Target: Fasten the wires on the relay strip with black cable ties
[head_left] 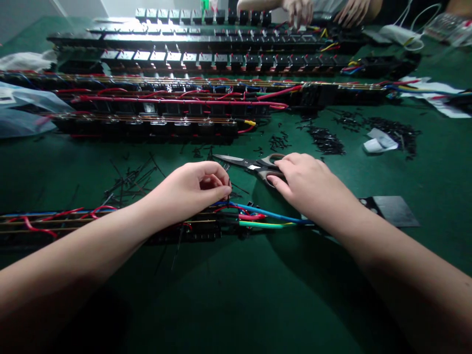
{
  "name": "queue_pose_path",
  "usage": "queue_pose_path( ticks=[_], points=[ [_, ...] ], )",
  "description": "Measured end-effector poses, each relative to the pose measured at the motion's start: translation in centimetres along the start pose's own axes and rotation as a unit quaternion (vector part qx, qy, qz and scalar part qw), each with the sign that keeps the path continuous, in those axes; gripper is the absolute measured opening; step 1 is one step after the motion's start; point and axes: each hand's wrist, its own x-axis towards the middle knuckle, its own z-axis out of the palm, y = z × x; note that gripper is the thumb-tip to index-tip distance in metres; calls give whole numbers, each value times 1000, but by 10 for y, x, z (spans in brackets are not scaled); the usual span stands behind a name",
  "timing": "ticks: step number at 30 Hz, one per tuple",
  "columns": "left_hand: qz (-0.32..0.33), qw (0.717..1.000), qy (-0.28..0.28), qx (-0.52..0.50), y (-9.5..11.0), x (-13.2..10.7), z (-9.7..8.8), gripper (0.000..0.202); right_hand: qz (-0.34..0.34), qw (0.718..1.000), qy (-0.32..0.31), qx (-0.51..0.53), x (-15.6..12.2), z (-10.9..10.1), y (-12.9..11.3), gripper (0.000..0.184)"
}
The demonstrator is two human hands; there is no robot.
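Left hand (201, 184) pinched nearly closed, thumb against fingertips, on a thin dark strand (228, 197), looks like a cable tie, upright at the right end of the near wired strip (201, 232). That strip lies across the lower left of the frame, partly behind the left forearm. Right hand (308, 177) half curled at the handles of the scissors (254, 167), frame centre, blade tip pointing left; can't tell if the grip is firm. Progress, judging by how things lie: blue wire (265, 211) and green-yellow wire (262, 224) already run out of the strip end toward the right hand; strand stands up uncut, so this spot seems unfinished. Red wire (37, 230) at far left bows up loosely; whether it's tied down is unclear. Loose dark strands (129, 182) litter the green surface (228, 305) left of centre; short black pieces (326, 140) heaped upper right look like offcuts, suggesting plenty of trimming done. More strips (177, 102) fill the upper frame; can't tell which are finished.
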Motion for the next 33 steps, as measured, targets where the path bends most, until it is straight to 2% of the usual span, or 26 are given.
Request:
queue_pose_path(
  ticks=[5,9,11,14,17,19,24,27,31,33],
  points=[
    [-3,1000,3,16,2,-3,0,16,28,998,-11,47,1,-11,-6,16],
    [1,1000,9,9,3,-4,0,14,149,988,-22,41,0,-26,-12,23],
    [-12,1000,6,-20,3,-3,0,13,175,979,-9,105,0,-29,-12,24],
    [-34,998,12,-51,3,-3,0,13,126,951,48,277,-1,-26,-11,20],
    [-46,997,16,-61,3,-3,-1,14,80,926,72,363,0,-21,-11,20],
    [-49,997,16,-63,4,-3,-1,14,76,926,40,366,0,-19,-13,29],
    [-46,997,13,-63,4,-2,-1,13,102,940,-85,313,2,-23,-17,59],
    [-44,997,13,-70,3,-2,-1,12,86,941,-136,298,0,-33,-19,59],
    [-21,999,0,-45,3,-2,-3,13,66,932,-243,260,-5,-50,-22,55],
    [-13,999,2,-31,3,-2,-3,14,63,930,-271,242,-7,-54,-22,54]
  ],
)
